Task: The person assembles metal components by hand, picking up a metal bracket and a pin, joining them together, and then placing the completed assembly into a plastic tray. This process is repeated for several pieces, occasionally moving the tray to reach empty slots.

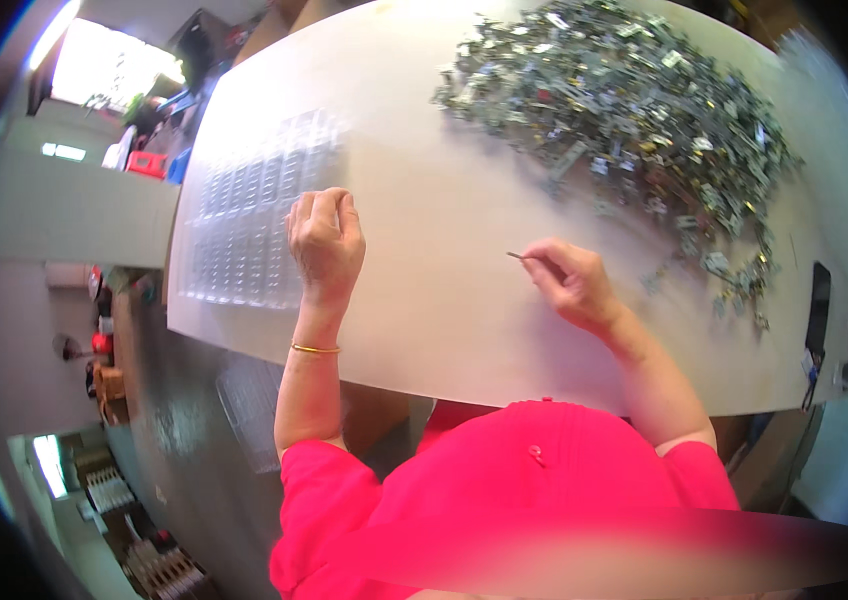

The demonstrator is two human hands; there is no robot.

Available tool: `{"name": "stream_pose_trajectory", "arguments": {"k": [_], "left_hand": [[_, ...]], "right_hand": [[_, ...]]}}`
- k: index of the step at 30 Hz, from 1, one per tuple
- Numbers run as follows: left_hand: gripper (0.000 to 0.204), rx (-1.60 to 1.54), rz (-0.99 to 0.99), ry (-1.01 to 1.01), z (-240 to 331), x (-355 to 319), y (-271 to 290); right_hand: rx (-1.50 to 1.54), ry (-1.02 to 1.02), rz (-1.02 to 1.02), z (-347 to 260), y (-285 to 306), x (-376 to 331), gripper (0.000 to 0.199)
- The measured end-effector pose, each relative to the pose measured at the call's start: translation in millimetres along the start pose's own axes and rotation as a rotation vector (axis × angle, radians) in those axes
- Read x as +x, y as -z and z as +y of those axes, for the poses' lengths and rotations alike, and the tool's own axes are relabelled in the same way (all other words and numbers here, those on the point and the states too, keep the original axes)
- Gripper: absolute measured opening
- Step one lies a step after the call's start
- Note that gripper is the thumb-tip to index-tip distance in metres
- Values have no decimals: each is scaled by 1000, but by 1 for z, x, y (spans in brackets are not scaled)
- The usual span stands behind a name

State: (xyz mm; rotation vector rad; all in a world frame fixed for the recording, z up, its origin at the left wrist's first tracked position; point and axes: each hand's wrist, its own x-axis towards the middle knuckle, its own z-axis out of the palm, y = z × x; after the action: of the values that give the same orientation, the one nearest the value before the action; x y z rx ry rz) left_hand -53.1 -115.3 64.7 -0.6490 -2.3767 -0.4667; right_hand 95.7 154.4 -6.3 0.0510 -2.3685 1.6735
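Note:
My right hand is over the middle of the table, thumb and fingertips pinched on a small thin metal piece that points left. My left hand is closed beside the right edge of a clear plastic tray with rows of small pockets. Its fingers curl away from view, so whatever they hold is hidden. A big heap of small metal parts, mostly silver with some brass-coloured ones, spreads over the far right, beyond my right hand.
The pale table has a curved-looking near edge close to my body. A black phone-like object lies at the right edge, with small items near it. Another clear tray is lower down, left of my left forearm.

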Motion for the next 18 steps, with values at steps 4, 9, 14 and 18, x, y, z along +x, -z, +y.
{"name": "stream_pose_trajectory", "arguments": {"k": [4, 9, 14, 18], "left_hand": [[2, -103, -44, -49, 30, -1, -28], [3, -237, -59, -148, 71, 2, -58], [2, -369, -94, -254, 111, 15, -83], [4, -477, -171, -287, 140, 16, -100]], "right_hand": [[32, 39, 36, -3, 1, 1, 6], [146, 7, 100, 3, 1, -4, 4], [340, 45, 272, 8, -4, -5, 6], [351, 223, 342, -1, -2, -9, 11]]}}
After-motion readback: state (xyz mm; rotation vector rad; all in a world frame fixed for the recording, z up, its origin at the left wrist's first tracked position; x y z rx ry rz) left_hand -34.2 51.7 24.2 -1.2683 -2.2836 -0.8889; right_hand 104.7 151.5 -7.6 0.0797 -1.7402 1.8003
